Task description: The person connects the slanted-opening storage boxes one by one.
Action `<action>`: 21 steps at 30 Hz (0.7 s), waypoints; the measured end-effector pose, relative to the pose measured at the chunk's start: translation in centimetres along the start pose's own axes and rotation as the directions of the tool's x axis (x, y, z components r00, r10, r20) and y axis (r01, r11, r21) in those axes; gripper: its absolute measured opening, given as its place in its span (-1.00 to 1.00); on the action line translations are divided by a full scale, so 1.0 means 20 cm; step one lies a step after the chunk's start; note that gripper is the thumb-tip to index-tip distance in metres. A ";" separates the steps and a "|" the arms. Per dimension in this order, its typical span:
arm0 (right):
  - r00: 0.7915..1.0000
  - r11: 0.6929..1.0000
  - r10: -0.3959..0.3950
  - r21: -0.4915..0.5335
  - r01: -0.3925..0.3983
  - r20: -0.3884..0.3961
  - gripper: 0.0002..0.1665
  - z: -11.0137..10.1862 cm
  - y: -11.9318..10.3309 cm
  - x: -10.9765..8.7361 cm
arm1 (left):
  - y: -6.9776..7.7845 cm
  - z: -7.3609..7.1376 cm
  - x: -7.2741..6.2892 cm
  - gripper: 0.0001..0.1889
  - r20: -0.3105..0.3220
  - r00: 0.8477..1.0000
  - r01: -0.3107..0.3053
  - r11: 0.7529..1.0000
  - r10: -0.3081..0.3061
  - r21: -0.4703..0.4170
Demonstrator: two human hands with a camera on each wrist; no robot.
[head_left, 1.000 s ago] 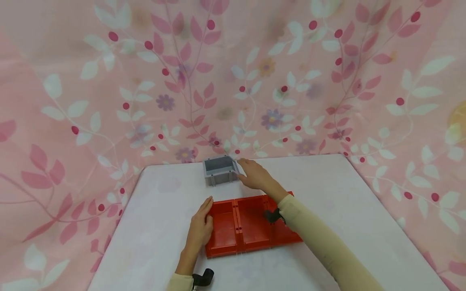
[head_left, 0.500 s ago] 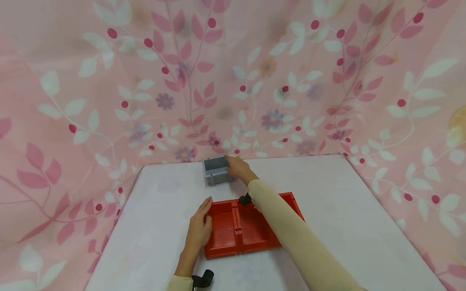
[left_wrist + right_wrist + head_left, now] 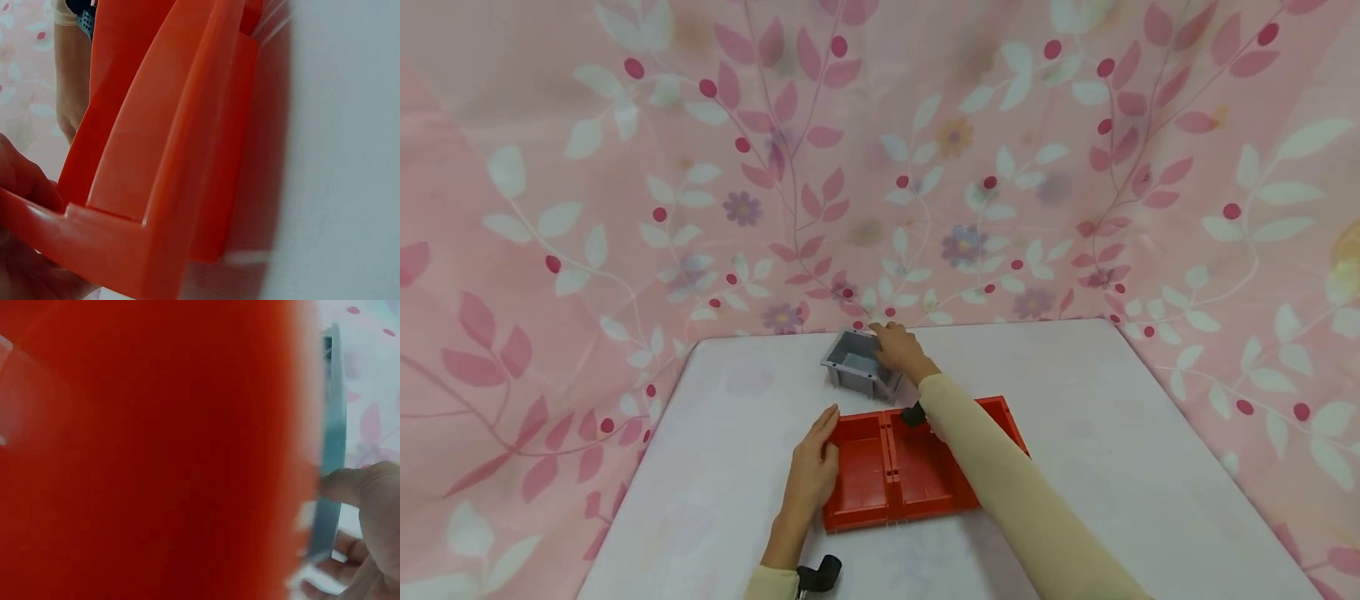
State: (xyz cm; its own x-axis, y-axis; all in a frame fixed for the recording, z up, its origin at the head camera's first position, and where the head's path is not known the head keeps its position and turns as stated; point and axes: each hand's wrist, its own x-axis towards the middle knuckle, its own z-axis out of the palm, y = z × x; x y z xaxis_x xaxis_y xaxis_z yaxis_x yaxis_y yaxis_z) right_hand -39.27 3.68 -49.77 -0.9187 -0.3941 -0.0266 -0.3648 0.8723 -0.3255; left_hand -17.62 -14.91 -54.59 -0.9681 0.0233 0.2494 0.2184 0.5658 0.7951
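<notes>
A row of three joined red plastic bins point(image 3: 857, 492) lies on the table, its right part covered by the right forearm. My left hand point(image 3: 812, 475) grips the row's left end; in the left wrist view, the thumb and fingers point(image 3: 25, 175) sit on either side of the rim. Just behind the row, a smaller grey bin point(image 3: 852, 381) stands at an angle. My right hand point(image 3: 904, 350) holds its right side by the wall. The right wrist view shows the thumb point(image 3: 344, 485) on one face of the grey bin point(image 3: 334, 437) and fingers beyond it.
A white-covered table point(image 3: 730, 467) bears both things. Pink floral cloth point(image 3: 880, 167) hangs behind its far edge and along the sides, close behind the grey bin. Black wrist cameras point(image 3: 822, 573) sit on both wrists.
My right hand has moved left onto the grey bin and taken hold of it. The grey bin has turned and shifted slightly toward the red row. My left hand and the red row stay put.
</notes>
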 end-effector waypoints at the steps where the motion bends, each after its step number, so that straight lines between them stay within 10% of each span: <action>1: 1.000 1.000 0.008 0.024 -0.007 -0.007 -0.34 0.01 0.01 -0.01 | 0.00 0.00 0.00 -0.42 0.000 1.000 0.000 1.000 0.000 -0.001; 9: 0.991 0.987 0.113 0.124 -0.103 -0.075 -0.82 -0.04 0.04 -0.07 | 0.01 0.00 0.00 -0.43 -0.006 1.000 0.019 1.000 -0.019 -0.004; 21: 0.955 0.960 0.180 0.255 -0.118 -0.235 -0.66 -0.28 0.06 -0.23 | 0.02 0.00 0.00 -0.42 -0.007 1.000 0.002 1.000 -0.002 -0.001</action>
State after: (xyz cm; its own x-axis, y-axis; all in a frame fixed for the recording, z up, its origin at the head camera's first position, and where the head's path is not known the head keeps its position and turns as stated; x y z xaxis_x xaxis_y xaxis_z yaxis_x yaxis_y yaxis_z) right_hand -36.32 8.25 -44.70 -0.9787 -0.1520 0.1378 -0.2032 0.8102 -0.5499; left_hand -17.59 -14.64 -54.38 -0.9676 0.0161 0.2519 0.2167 0.5647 0.7963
